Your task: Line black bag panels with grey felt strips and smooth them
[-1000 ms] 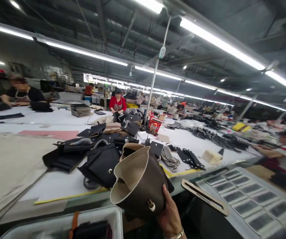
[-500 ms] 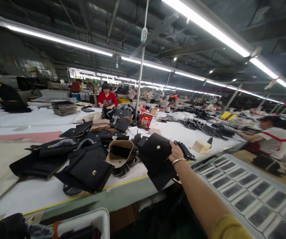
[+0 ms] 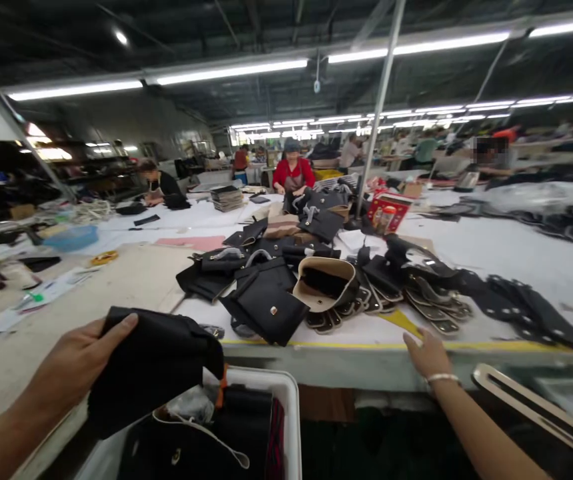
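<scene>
My left hand (image 3: 84, 357) grips a folded black leather-like bag piece (image 3: 151, 363), thumb on top, above the white bin (image 3: 291, 407). My right hand (image 3: 429, 357), with a bracelet at the wrist, is at the table's front edge, thumb and forefinger apart. Its fingertips are by a yellow strip (image 3: 400, 321); whether they touch it I cannot tell. Ahead lie a black bag (image 3: 266, 307) with a metal clasp and an open bag with beige lining (image 3: 304, 293). A black piece with a shiny fitting (image 3: 419, 257) lies right of them.
Black studded straps (image 3: 521, 303) lie along the table's right front. A pole (image 3: 379, 107) rises behind the pile, beside a red box (image 3: 389, 212). Inside the bin is a black bag with beige trim (image 3: 176, 440). A person in red (image 3: 294, 173) works across the table.
The view has swung left. My left hand has come into view holding the black bag piece. My right hand has let go of the black clasped piece it was holding up.
</scene>
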Demonstrator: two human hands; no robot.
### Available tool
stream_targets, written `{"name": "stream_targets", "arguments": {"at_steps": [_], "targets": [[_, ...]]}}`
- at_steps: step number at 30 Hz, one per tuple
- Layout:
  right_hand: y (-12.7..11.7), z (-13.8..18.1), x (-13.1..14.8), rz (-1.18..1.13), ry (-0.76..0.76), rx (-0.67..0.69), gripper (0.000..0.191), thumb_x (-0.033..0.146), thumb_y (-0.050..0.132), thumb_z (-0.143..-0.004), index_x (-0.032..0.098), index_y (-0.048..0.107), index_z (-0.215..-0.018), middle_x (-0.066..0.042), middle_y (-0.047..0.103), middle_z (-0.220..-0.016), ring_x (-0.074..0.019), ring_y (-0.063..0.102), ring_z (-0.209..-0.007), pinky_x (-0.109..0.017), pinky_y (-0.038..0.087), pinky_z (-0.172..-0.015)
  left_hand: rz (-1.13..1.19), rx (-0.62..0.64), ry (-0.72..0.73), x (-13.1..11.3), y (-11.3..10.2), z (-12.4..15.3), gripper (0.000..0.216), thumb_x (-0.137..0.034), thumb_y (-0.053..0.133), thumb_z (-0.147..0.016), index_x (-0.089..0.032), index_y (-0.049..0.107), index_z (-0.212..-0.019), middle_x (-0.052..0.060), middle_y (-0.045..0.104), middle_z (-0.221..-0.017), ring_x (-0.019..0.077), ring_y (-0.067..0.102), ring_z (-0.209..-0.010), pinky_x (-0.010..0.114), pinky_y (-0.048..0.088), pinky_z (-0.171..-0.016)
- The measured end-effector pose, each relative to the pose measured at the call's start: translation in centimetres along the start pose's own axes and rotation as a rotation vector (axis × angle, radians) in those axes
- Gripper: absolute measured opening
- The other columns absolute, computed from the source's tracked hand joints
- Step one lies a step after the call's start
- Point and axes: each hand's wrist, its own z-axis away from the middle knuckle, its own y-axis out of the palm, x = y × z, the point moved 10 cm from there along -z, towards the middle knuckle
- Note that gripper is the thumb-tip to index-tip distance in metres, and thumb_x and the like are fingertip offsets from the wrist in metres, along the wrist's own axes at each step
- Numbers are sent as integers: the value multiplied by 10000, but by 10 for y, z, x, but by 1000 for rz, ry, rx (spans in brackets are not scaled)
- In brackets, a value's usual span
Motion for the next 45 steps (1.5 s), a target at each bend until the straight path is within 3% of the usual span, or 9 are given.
{"name": "stream_targets", "arguments": {"at_steps": [3, 7, 10, 14, 19, 26, 29, 33, 45], "targets": [[28, 45, -10, -60, -104, 56, 406, 309, 563, -633, 121, 577, -993, -214, 590, -1161, -371, 457, -1210, -523, 322, -1044, 17, -165, 178, -44, -26, -31, 306, -538, 481, -762, -305, 667, -826, -70, 683, -1011, 229, 591, -1041, 324, 460, -949], [66, 108, -8, -270, -175, 174, 433, 439, 621, -641, 210, 590, -1007, -150, 606, -1133, -340, 560, -1093, -488, 471, -917, 54, -231, 461, -149, -10, -84, 359, -474, 431, -832, -186, 633, -759, 15, 645, -890, 187, 580, -887, 308, 446, -910], [89, 143, 6, -363, -139, 223, 405, 422, 658, -643, 237, 620, -1002, -108, 624, -1117, -305, 580, -1074, -424, 485, -919, 169, -136, 428, -202, 30, -116, 412, -488, 455, -849, -133, 611, -712, 18, 607, -728, 150, 551, -740, 312, 470, -803], [124, 190, 33, -452, -93, 369, 385, 378, 685, -668, 226, 640, -1019, -92, 642, -1095, -270, 620, -998, -393, 496, -898, 263, 298, 384, -228, 125, -117, 384, -475, 512, -846, -122, 648, -907, 21, 649, -785, 136, 617, -754, 277, 494, -731], [196, 278, 30, -432, -74, 723, 384, 399, 599, -775, 189, 586, -1096, -103, 667, -1088, -244, 624, -1028, -405, 456, -959, 426, 425, 370, -151, 187, -83, 426, -454, 547, -820, -100, 626, -1044, 63, 665, -898, 172, 650, -829, 297, 510, -750], [285, 395, -16, -37, -74, 897, 452, 295, 479, -844, 41, 458, -1217, -247, 578, -1194, -260, 635, -1028, -375, 529, -844, -122, 261, 8, 125, 203, 43, 347, -270, 398, -899, -82, 575, -1131, 140, 642, -1091, 201, 611, -1006, 329, 491, -884], [311, 404, 0, 111, -220, 834, 431, 216, 468, -858, 71, 445, -1263, -219, 484, -1307, -273, 504, -1194, -418, 412, -995, -269, 323, -15, 202, 220, 99, 430, -133, 557, -764, -80, 532, -1190, 177, 555, -1245, 273, 512, -1164, 438, 407, -998], [340, 412, 25, 315, -400, 858, 302, 122, 538, -800, 142, 580, -1098, -149, 548, -1184, -300, 488, -1150, -439, 379, -985, -432, 413, 58, 234, 240, 125, 505, -98, 583, -740, -165, 505, -1234, 130, 400, -1410, 308, 332, -1305, 489, 294, -1062], [367, 452, 45, 682, -474, 1115, 256, 366, 582, -818, 128, 598, -911, -140, 663, -870, -269, 654, -822, -354, 467, -712, -628, 749, 261, 262, 261, 162, 185, -187, 516, -845, -114, 664, -928, 136, 634, -966, 266, 602, -893, 403, 442, -775]]}}
